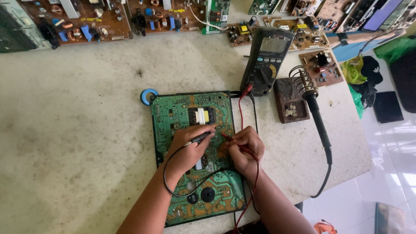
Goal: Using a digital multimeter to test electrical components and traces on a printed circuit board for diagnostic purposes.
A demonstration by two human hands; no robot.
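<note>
Down on the pale tabletop [86, 130] lies a green circuit board [173, 112], long axis running away from the person, its near end close to the table's front edge. Left hand [190, 145] grips a black probe [200, 138], tip pointing right; right hand [246, 149] pinches a red probe [232, 141], tip pointing left. Behind sits a dark multimeter [265, 60]; a soldering iron [318, 121] rests right. Bare room spreads leftward.

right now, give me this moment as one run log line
left hand: holds black probe on green circuit board | right hand: holds red probe on board | dark handheld multimeter: behind board
</note>
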